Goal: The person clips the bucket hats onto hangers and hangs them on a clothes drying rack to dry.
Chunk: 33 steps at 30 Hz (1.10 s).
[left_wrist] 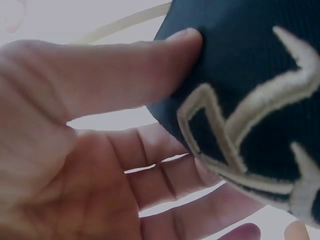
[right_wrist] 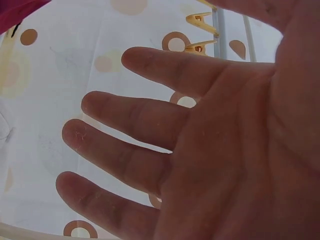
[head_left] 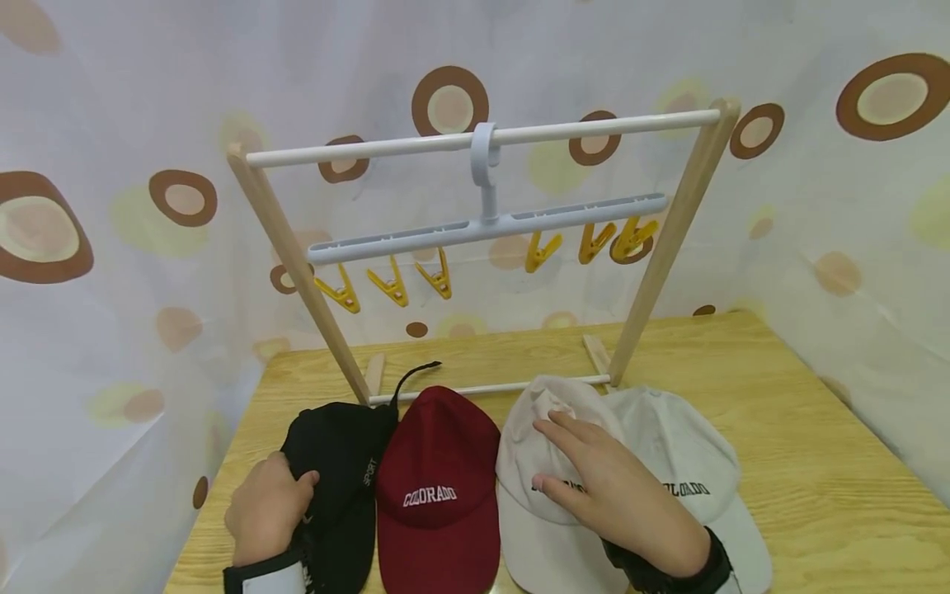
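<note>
My left hand pinches the left side of a black cap marked SPORT. In the left wrist view the thumb lies over the cap's fabric, near pale raised embroidery, with the fingers beneath its edge. My right hand is spread over a cream cap, covering part of its lettering. The right wrist view shows that palm with straight fingers and nothing held. Between the hands lies a dark red COLORADO cap. A pale grey COLORADO cap is partly behind my right forearm.
Behind the caps stands a wooden rack with a white top bar. A light blue hanger hooks over the bar, bearing several yellow clips. A dotted cloth surrounds the wooden table.
</note>
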Each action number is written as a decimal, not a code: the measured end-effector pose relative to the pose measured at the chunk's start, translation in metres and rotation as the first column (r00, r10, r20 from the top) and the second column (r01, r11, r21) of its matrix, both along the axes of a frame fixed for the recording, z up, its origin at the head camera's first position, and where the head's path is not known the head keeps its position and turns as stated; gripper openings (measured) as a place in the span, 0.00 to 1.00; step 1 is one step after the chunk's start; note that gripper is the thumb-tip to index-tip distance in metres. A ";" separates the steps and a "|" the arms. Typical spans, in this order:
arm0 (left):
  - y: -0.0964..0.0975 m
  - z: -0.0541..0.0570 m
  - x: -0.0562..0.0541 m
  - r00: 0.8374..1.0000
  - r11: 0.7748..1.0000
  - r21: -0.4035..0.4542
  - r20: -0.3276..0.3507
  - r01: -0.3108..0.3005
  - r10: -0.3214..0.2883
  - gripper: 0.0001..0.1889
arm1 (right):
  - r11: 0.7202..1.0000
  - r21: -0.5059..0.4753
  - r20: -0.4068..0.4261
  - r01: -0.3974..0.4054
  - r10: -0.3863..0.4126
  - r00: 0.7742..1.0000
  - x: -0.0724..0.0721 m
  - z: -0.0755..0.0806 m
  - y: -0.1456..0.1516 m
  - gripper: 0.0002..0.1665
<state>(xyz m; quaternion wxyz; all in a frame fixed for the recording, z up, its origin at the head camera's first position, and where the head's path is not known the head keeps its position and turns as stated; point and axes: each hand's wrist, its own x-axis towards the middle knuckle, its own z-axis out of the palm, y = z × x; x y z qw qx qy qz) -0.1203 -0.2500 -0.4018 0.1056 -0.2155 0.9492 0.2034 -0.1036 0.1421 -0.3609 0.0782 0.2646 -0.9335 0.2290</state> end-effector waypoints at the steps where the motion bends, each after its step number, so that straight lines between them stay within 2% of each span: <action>1: 0.000 0.000 0.000 1.000 1.000 -0.003 -0.003 -0.003 0.003 0.31 | 1.000 -0.002 -0.006 -0.001 0.001 1.000 0.000 0.000 0.000 0.35; 10: 0.000 -0.002 0.003 0.999 0.999 -0.011 -0.020 -0.030 0.030 0.29 | 1.000 -0.008 -0.009 0.006 -0.006 1.000 -0.001 -0.002 0.000 0.35; 15: 0.001 0.004 0.007 0.997 0.999 -0.011 -0.056 -0.044 0.043 0.23 | 1.000 -0.005 -0.025 0.012 -0.013 1.000 -0.001 -0.001 0.001 0.35; 19: 0.002 0.015 0.017 0.987 0.997 -0.011 -0.144 -0.070 0.068 0.13 | 1.000 -0.003 -0.051 0.016 -0.016 0.999 -0.001 0.000 0.003 0.35; 21: 0.003 0.020 0.023 0.968 0.994 -0.012 -0.228 -0.110 0.105 0.14 | 1.000 -0.010 -0.052 0.016 -0.016 0.999 -0.001 0.001 0.002 0.34; 23: 0.006 0.026 0.029 0.938 0.988 -0.014 -0.316 -0.155 0.143 0.16 | 1.000 -0.016 -0.051 0.012 -0.012 0.999 -0.001 0.001 0.000 0.33; 24: 0.009 0.029 0.032 0.917 0.983 -0.015 -0.363 -0.181 0.163 0.17 | 1.000 -0.019 -0.055 0.010 -0.011 0.998 -0.001 0.001 -0.001 0.33; 27: 0.018 0.037 0.037 0.845 0.972 -0.003 -0.494 -0.237 0.205 0.20 | 1.000 -0.024 -0.071 0.002 -0.004 0.997 0.000 0.001 -0.004 0.32; 29: 0.025 0.040 0.039 0.778 0.969 -0.015 -0.600 -0.246 0.188 0.19 | 1.000 -0.024 -0.091 0.001 -0.003 0.996 0.000 0.000 -0.005 0.32; 33: 0.038 0.043 0.038 0.607 0.972 -0.059 -0.789 -0.226 0.093 0.16 | 1.000 -0.026 -0.131 0.001 -0.004 0.991 0.000 0.000 -0.009 0.31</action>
